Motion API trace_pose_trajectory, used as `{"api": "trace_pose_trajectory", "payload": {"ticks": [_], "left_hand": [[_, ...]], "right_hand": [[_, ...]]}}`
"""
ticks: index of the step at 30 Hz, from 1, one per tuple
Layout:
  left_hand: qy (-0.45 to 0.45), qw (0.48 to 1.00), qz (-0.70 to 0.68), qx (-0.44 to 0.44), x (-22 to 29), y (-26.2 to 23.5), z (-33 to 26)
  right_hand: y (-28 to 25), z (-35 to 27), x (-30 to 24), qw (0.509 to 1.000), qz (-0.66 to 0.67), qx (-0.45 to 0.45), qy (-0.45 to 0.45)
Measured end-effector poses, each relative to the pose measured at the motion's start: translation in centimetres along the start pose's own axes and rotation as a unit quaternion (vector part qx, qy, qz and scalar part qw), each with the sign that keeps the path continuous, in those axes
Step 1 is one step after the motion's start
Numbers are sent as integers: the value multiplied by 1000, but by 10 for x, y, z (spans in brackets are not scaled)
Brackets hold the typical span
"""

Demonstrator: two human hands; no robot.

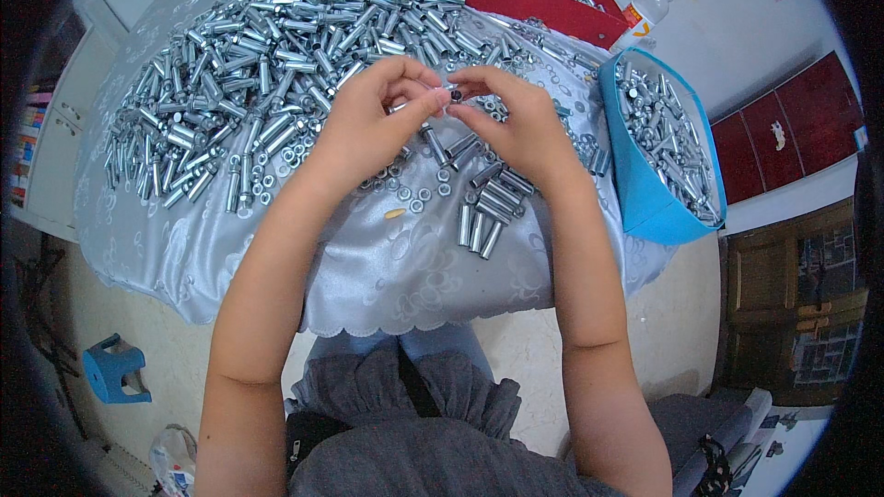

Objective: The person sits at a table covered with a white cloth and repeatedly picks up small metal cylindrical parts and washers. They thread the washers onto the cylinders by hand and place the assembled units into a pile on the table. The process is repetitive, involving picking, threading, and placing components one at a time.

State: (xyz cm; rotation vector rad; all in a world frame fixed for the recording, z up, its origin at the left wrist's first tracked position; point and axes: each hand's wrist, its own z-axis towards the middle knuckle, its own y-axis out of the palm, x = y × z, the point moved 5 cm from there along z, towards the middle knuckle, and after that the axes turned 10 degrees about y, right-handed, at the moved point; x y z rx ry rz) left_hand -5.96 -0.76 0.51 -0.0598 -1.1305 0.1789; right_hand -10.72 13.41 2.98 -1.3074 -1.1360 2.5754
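Observation:
My left hand [379,117] and my right hand [518,120] meet over the middle of the table, thumbs and fingers pinched together. Between their fingertips is a small metal fastener part [456,96] with a dark end; the fingers cover most of it, so its exact kind does not show. Beneath the hands lie loose hex nuts [424,193] and a small group of metal sleeves [500,198]. Beyond and to the left spreads a large heap of silvery sleeve anchor bolts [304,46].
A blue fabric bin [652,221] full of bolts stands at the right edge of the table. At the back are a red box [539,14] of metal parts and a white bottle [648,9]. Shiny pale cloth [368,290] covers the table. A blue stool [116,370] stands lower left.

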Motion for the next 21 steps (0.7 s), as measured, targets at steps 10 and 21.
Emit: {"api": "trace_pose_trajectory", "payload": {"ticks": [10, 21], "left_hand": [[10, 999, 49, 4, -3, -2, 1], [-20, 998, 61, -18, -10, -3, 2]], "right_hand": [[0, -1, -7, 996, -50, -6, -67], [0, -3, -6, 1000, 7, -6, -10]]}}
